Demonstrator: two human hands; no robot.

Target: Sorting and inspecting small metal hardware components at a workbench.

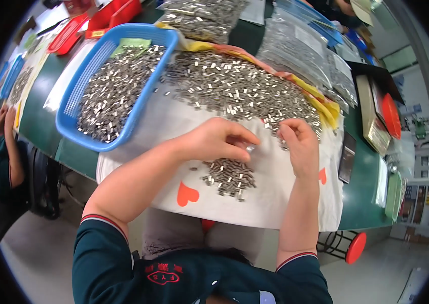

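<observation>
Clear plastic bags (295,45) of small metal pieces lie at the far right of the green bench (361,202), a blue basket (80,96) of the same pieces at far left. On the white cloth (270,197) with red hearts, the left hand (219,139) pinches one small shiny piece (249,149) above a near small pile (229,177). The right hand (300,144), fingers curled, touches the large heap's (235,88) near edge; whether it holds anything, I cannot tell.

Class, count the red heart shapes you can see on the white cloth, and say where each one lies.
2. One red heart lies near the cloth's front edge, below the left forearm; a second heart shows partly beside the right wrist. Others may be hidden under the metal pieces or arms.
</observation>
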